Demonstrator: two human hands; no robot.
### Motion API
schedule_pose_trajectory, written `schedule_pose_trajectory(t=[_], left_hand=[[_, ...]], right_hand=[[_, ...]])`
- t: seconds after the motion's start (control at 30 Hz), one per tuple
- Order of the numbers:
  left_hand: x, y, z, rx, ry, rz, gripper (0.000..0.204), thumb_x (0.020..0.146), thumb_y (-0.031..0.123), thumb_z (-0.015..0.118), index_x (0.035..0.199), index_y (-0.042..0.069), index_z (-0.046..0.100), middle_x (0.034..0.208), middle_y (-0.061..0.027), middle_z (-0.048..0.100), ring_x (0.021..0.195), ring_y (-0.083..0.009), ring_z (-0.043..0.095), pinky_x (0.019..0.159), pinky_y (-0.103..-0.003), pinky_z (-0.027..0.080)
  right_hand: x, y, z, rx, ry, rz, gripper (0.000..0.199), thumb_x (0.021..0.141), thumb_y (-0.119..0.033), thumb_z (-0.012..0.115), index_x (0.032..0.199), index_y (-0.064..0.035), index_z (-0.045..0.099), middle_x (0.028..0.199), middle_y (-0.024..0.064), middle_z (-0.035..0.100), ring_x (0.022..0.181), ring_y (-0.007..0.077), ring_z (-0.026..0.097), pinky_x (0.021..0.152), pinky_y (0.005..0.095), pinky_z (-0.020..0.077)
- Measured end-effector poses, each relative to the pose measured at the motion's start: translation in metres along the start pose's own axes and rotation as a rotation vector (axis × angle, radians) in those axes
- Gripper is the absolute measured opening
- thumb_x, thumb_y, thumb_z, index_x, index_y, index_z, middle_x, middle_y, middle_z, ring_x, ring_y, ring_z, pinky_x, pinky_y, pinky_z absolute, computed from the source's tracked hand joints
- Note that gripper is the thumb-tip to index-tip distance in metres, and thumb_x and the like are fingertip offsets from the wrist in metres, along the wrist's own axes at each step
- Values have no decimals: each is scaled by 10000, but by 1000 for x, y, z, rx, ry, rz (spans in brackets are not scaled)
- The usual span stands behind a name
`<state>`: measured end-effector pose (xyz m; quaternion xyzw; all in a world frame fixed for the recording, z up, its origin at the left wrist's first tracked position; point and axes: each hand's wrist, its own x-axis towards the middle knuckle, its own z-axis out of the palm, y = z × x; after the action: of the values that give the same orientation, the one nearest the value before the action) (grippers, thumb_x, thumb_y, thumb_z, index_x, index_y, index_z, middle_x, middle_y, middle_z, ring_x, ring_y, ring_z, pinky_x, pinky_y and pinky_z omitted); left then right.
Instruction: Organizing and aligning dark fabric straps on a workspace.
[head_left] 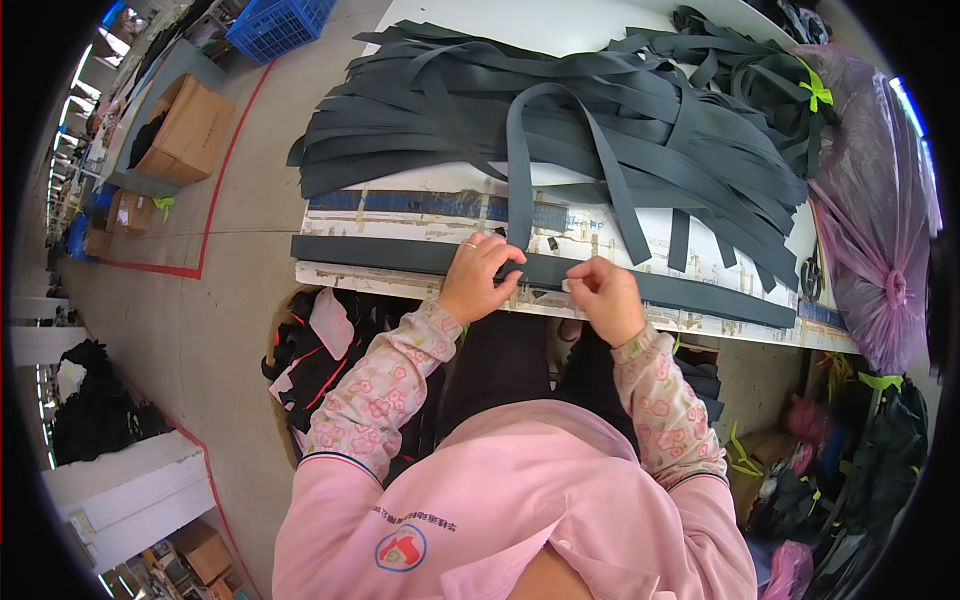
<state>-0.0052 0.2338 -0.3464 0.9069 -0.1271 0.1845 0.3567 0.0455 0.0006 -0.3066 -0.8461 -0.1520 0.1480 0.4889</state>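
Head view: a blue crate stood beyond and left of the left hand, which curled over a long dark strap; whether it gripped, I could not tell. Beyond both hands spread a strap heap. The right hand pinched a small white piece close to that strap; farther right sat a pink bag.

Blue plastic crate, open cardboard box, red floor line, tied translucent pink bag
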Motion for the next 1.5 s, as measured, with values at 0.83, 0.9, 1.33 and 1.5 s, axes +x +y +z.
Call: schedule_pose_trajectory(t=[0.83,0.9,1.33,1.5], left_hand=[[7,10,-3,31,-80,-48,334,703,197,861,956,97,668,923,-75,615,924,-311,536,838,-399,448],[6,10,-3,36,-82,-42,333,704,195,861,955,95,666,920,-76,613,922,-313,534,837,-401,447],[9,8,-4,31,-101,-30,284,747,176,825,964,77,670,935,-99,610,926,-331,531,844,-408,439],[-2,-1,-3,-55,-45,-93,283,870,156,739,1124,69,650,976,-93,601,921,-285,539,838,-376,446]], right_hand=[[-42,68,-99,-304,264,-103,36,833,-88,669,829,-62,646,639,50,620,627,251,606,863,377,473],[-42,70,-96,-297,253,-83,16,834,-86,645,849,-85,644,642,57,639,658,279,637,971,421,437],[-46,24,-109,-72,277,-57,103,822,-106,641,877,-35,691,743,161,692,718,325,702,682,401,559],[-39,19,-42,86,-332,-134,353,838,-134,646,1174,-27,630,721,123,686,672,249,687,649,365,536]])
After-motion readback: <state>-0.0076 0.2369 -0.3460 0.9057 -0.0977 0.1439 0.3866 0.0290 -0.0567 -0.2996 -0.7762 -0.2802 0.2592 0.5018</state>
